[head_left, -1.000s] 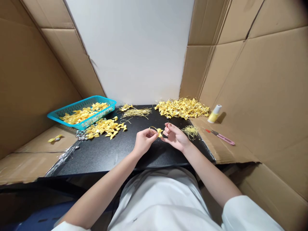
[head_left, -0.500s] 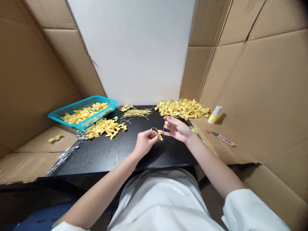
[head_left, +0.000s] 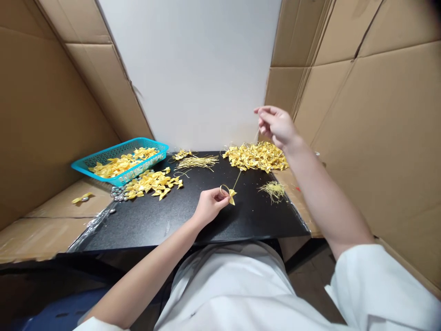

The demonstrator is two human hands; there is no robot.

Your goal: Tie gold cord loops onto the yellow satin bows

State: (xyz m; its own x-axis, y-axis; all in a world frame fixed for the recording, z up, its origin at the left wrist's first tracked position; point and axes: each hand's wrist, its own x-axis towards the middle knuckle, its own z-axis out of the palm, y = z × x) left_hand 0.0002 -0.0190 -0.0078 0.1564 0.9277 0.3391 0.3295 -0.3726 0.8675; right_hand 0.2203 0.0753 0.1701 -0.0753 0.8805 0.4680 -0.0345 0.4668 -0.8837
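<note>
Above the middle of the black table, my left hand (head_left: 212,203) pinches a small yellow ribbon bow (head_left: 232,196). A loop of thin golden cord (head_left: 237,180) curls over the fingertips, and another length runs taut from the bow up to the right. My right hand (head_left: 277,125) is raised high over the back of the table, thumb and fingers closed on the upper end of that cord. Beneath it lies a big heap of yellow bows with cord loops (head_left: 257,156). What the curled fingers cover is hidden.
A turquoise basket (head_left: 77,164) of yellow bows stands at the left, with loose bows (head_left: 155,183) and silvery beads (head_left: 118,193) before it. Cut cords (head_left: 196,162) lie at the back, and thread scraps (head_left: 274,189) at the right. Cardboard walls (head_left: 389,119) flank the table.
My right hand has risen away from the bow, up and to the right, drawing the cord out straight. My left hand stays nearly in place. The thread scraps now show, while my forearm covers the glue bottle and cutter.
</note>
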